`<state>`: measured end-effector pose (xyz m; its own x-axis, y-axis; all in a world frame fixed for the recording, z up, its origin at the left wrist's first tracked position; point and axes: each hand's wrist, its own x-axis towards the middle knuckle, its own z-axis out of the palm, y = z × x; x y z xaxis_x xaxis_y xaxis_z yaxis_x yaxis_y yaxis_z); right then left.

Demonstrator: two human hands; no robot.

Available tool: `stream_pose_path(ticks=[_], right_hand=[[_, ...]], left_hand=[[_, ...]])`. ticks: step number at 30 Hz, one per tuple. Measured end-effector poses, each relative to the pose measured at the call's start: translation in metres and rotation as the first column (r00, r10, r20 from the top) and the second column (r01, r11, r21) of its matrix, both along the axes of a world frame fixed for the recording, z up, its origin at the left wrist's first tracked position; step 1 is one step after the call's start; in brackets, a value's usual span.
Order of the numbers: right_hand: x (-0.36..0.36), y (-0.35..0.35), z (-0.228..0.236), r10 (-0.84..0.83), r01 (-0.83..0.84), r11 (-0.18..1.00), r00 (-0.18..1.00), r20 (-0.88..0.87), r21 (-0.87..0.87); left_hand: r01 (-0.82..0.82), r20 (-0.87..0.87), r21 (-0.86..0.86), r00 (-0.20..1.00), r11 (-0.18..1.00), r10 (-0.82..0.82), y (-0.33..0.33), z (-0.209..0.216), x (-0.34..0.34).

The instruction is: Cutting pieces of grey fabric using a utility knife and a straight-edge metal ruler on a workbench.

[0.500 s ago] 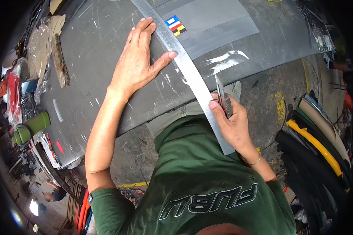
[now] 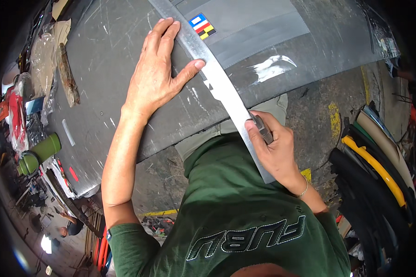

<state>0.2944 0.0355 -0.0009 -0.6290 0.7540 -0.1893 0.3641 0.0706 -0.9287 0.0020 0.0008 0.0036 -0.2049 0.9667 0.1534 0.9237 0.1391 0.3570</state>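
Note:
A long metal ruler (image 2: pixel 219 83) lies slantwise over the dark work table (image 2: pixel 108 76), its near end jutting past the table's edge toward my body. My left hand (image 2: pixel 155 81) rests flat beside it with fingers stretched, the fingertips and thumb touching its left edge. Beyond the ruler's right side is a grey sheet (image 2: pixel 249 32) bearing a small patch of coloured flags (image 2: pixel 202 26). My right hand (image 2: pixel 277 143) is closed around a utility knife (image 2: pixel 262 129), its thumb against the ruler near the table edge. I cannot make out the blade.
White glare (image 2: pixel 275 68) shines on the table near its front edge. Rolls of material, one yellow (image 2: pixel 379 168), stand on the floor at right. Plastic bags, a brown strip (image 2: pixel 68 76) and a green roll (image 2: pixel 46 147) are at left. Another person (image 2: pixel 71 226) is at lower left.
The knife in my right hand has turned, so its blade, which pointed up and away before, no longer shows. My left hand stays at the ruler; the view has shifted slightly.

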Motion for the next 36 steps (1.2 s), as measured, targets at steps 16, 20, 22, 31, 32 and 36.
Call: stream_pose_path(ticks=[16, 20, 22, 31, 32, 36], right_hand=[[-0.0083, -0.0021, -0.0041, -0.101, 0.089, 0.986, 0.992, -0.079, -0.140], [-0.0073, -0.0030, -0.0038, -0.081, 0.075, 0.994, 0.993, -0.081, -0.076], [-0.0062, -0.0010, -0.0016, -0.056, 0.055, 0.997, 0.998, -0.012, -0.055], [-0.0019, -0.0020, 0.0001, -0.030, 0.030, 0.999, 0.999, -0.011, 0.043], [-0.0019, -0.0011, 0.0014, -0.042, 0.044, 0.998, 0.999, 0.027, -0.048], [-0.0091, 0.0020, 0.0037, -0.103, 0.096, 0.981, 0.994, -0.036, -0.171]], left_hand=[[0.016, -0.045, 0.009, 0.999, 1.000, -0.015, 0.0011, -0.0009, 0.0017], [0.002, -0.040, 0.020, 0.999, 1.000, -0.001, 0.0011, 0.0002, 0.0010], [-0.007, -0.054, 0.035, 0.999, 0.999, 0.008, 0.0017, 0.0024, -0.0005], [-0.010, -0.002, 0.000, 1.000, 1.000, 0.010, -0.0004, 0.0008, 0.0003], [-0.004, -0.017, -0.003, 1.000, 1.000, 0.004, -0.0007, 0.0007, 0.0001], [-0.002, -0.021, 0.011, 1.000, 1.000, 0.002, -0.0001, -0.0008, -0.0007]])
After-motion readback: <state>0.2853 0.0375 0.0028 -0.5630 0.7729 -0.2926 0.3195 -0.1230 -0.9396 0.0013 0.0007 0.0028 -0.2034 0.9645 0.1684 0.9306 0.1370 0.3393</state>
